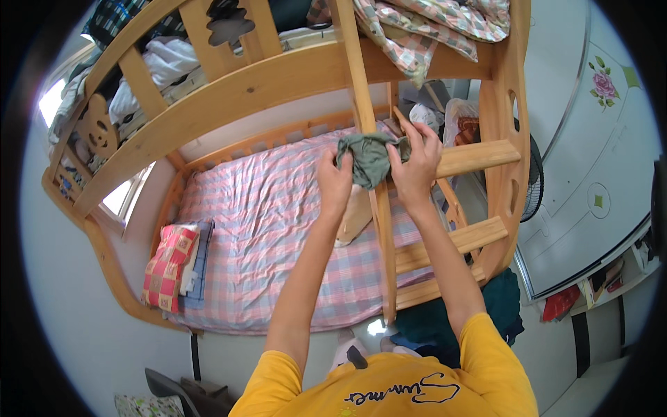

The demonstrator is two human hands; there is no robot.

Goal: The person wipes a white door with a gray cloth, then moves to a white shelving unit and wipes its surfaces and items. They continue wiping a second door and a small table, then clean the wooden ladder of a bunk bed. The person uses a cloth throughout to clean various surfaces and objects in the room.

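Note:
A crumpled grey-green cloth item (369, 156) is held up between my two hands, in front of the bunk bed's wooden ladder. My left hand (336, 180) grips its left edge, thumb uppermost. On its right edge, my right hand (417, 161) pinches the fabric, with the fingers partly behind it. Below the cloth, a beige item (355, 216) lies on the pink and blue checked sheet (260, 234) of the lower bunk, partly hidden by the ladder's side rail (384, 250).
Ladder rungs (477, 159) stand right of my hands. Checked bedding (448, 26) hangs from the upper bunk. A red checked pillow (169, 266) lies at the lower bunk's left end. Dark green fabric (505, 297) is near the floor, and a black fan (532, 180) stands behind the bed frame.

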